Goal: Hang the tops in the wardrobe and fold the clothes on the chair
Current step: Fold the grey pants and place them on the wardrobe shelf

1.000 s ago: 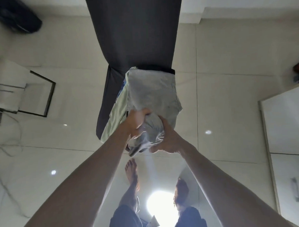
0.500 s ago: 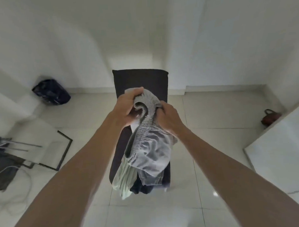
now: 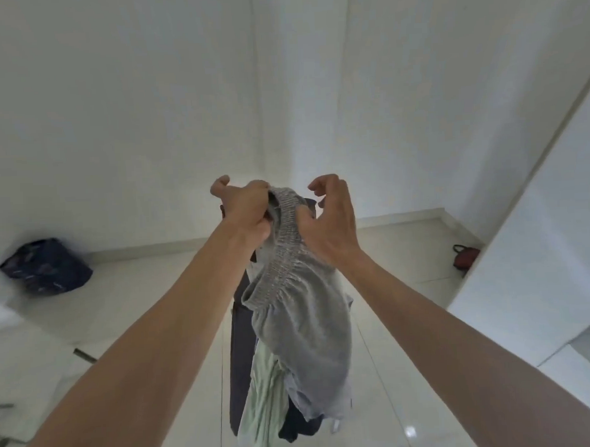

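I hold a grey garment (image 3: 305,327) with an elastic waistband up in front of me. My left hand (image 3: 244,212) grips the waistband on the left; my right hand (image 3: 330,221) pinches it on the right. The cloth hangs down bunched below both hands. Behind it stands the dark chair (image 3: 240,354), mostly hidden, with a pale green garment (image 3: 264,403) and a dark one (image 3: 297,426) draped over its seat edge.
A dark blue bag (image 3: 47,266) lies on the tiled floor by the left wall. A small red bag (image 3: 466,259) sits at the right, beside a white wardrobe panel (image 3: 541,246). White walls meet in a corner ahead.
Both hands have lifted the grey garment off the chair pile and raised it. The view has tilted up from the floor to the walls, and my hands have spread along the waistband.
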`<state>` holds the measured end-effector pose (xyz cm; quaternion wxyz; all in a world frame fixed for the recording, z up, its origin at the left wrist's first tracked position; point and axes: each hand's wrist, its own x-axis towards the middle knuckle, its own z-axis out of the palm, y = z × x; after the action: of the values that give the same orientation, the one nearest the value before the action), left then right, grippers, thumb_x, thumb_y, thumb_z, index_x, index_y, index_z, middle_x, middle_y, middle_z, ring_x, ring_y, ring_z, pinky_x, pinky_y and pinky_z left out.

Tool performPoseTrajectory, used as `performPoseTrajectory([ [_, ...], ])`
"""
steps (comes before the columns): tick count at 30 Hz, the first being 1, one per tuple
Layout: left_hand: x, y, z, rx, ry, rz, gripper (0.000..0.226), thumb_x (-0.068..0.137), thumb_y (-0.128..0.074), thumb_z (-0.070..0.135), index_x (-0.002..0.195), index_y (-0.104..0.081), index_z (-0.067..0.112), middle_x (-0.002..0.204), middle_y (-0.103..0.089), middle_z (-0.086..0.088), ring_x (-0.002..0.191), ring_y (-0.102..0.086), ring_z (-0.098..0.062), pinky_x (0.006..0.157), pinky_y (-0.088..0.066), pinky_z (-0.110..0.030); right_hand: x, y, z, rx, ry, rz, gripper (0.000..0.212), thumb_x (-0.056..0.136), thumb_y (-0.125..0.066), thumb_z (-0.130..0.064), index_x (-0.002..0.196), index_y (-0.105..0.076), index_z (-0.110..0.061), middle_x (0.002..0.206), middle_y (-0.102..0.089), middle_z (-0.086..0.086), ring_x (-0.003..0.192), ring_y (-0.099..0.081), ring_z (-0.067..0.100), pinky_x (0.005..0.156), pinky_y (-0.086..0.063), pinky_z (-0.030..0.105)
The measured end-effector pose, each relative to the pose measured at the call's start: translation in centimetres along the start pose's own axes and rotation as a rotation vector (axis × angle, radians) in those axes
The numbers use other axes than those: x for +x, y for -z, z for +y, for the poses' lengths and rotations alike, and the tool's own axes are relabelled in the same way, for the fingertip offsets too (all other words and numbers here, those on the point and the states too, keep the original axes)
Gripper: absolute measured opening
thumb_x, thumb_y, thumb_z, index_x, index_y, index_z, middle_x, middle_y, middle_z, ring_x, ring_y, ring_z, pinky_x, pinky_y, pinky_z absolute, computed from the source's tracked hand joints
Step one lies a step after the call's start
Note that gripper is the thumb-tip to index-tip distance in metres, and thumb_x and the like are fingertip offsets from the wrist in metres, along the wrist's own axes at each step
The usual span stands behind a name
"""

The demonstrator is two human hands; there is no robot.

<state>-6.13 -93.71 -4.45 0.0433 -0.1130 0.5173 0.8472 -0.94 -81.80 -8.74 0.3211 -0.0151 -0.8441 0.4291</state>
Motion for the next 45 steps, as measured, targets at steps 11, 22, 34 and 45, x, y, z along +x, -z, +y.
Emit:
performPoseTrajectory([
  [11, -1.6, 1.0, 4.5, -0.117, -0.085, -0.093, 0.025, 0.089, -0.046, -0.018, 0.092, -0.059, 0.003, 0.091, -0.057, -0.016, 0.080, -0.057, -0.025, 0.076, -0.058, -0.034, -1.5, -4.3, -4.8, -0.162, -0.148, -0.097, 0.066, 0.078, -0.069, -0.047, 0.125, -0.026, -0.030, 0.112, -0.051, -0.001, 0.097, -0.058, 0.026, 0.076, -0.056, 0.048],
  [22, -1.5, 1.6, 6.0, -0.170, -0.051, -0.163, 0.044, 0.078, -0.076, -0.010, 0.117, -0.058, -0.003, 0.102, -0.063, -0.020, 0.088, -0.068, -0.027, 0.080, -0.061, -0.037, -0.6, -6.7, -6.7, -0.188, -0.243, -0.066, 0.068, 0.080, -0.070, -0.043, 0.126, -0.026, -0.021, 0.111, -0.054, 0.004, 0.099, -0.057, 0.029, 0.077, -0.051, 0.045],
  [34, -2.2, 5.7, 5.0, 1.050, -0.579, -0.057, 0.033, 0.071, -0.074, -0.004, 0.100, -0.067, 0.012, 0.099, -0.068, -0.006, 0.092, -0.065, -0.026, 0.073, -0.057, -0.035, 0.8, -1.3, -5.4, -0.280, -0.123, -0.323, 0.033, 0.084, -0.057, -0.012, 0.115, -0.046, -0.016, 0.085, -0.053, -0.004, 0.083, -0.058, 0.023, 0.070, -0.053, 0.040],
  [45, -3.8, 6.7, 9.3, 1.479, -0.546, 0.236, 0.019, 0.075, -0.070, 0.036, 0.088, -0.068, 0.022, 0.087, -0.068, -0.004, 0.082, -0.066, -0.032, 0.071, -0.052, -0.034, 4.7, 6.3, -5.1, -0.665, -0.113, -0.373, 0.008, 0.085, -0.054, -0.002, 0.087, -0.050, -0.008, 0.080, -0.049, 0.006, 0.066, -0.051, 0.022, 0.050, -0.034, 0.029],
])
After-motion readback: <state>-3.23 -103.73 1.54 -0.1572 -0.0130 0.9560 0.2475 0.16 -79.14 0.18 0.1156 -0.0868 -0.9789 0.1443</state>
